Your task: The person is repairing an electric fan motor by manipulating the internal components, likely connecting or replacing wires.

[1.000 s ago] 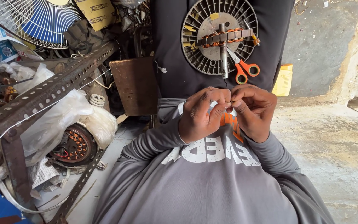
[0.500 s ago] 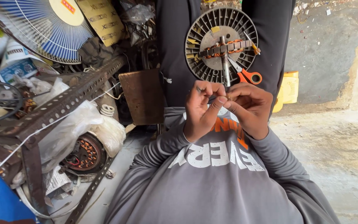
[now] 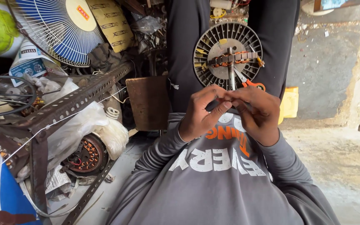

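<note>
Pinching fingertips together, left hand (image 3: 200, 116) meets right hand (image 3: 256, 113).

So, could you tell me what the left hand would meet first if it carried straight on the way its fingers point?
The left hand points right, so it would meet the right hand's fingers first; their tips already seem to touch.

A round yellow label (image 3: 81, 13) sits at the fan grille's hub, top left; below it stands a white-and-blue container (image 3: 29, 62), perhaps a tub.
</note>
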